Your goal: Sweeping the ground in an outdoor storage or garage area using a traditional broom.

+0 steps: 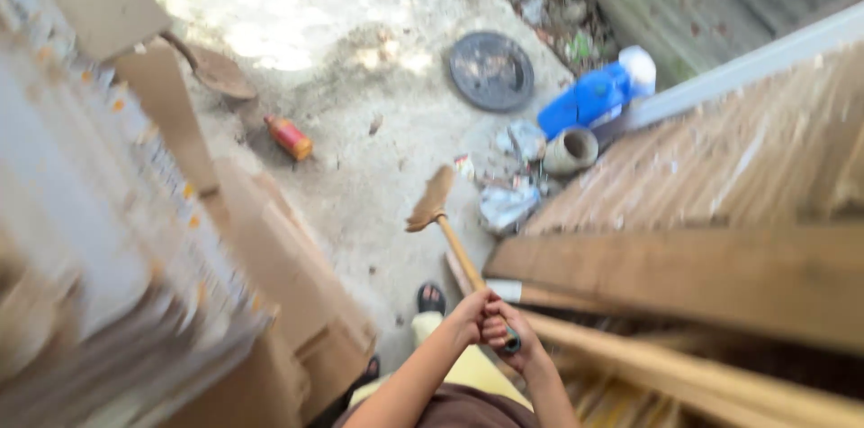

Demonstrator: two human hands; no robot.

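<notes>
Plainly a worn, brown-bristled broom (438, 212).

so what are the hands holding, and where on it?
Both hands, left hand and right hand, grip a broom at the top end of its wooden handle, bristles down on the ground.

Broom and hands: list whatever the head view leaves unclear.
- Broom: handle end buried in the two stacked hands, left hand and right hand; fingers merge in motion blur.
- Cardboard boxes: smeared by blur, cut off at left edge.
- Litter by the blue container: too blurred to identify.
</notes>
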